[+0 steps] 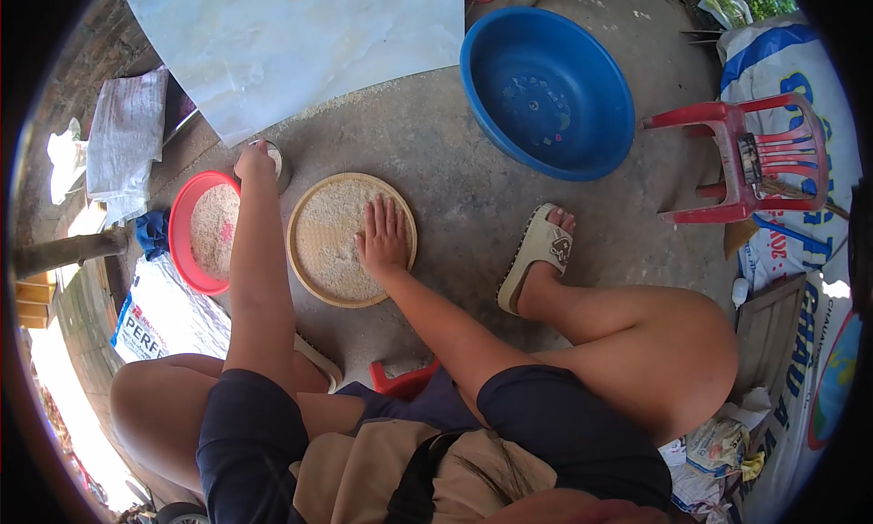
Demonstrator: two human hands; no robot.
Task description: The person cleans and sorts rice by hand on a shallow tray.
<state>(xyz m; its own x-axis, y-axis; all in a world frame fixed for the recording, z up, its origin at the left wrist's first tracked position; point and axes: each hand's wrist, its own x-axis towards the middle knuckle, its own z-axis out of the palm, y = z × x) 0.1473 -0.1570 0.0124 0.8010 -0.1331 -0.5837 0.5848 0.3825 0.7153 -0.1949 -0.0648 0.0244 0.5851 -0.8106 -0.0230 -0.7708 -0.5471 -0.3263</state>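
Just left of and nearer the body than the left grip (254, 163), a red bowl (179, 237) holds pale grain, presumably kept within easy reach. That grip meets a can (285, 174) on its right; the view is too small to tell whether the fingers clamp its rim. Farther right, a round woven tray (293, 251) lies flat under the right grip (386, 237), its raised edge likely keeping grain in. Palm down, that grip rests with fingers extended, clamping nothing. Beyond it, rightward, sits a blue tub (505, 74).
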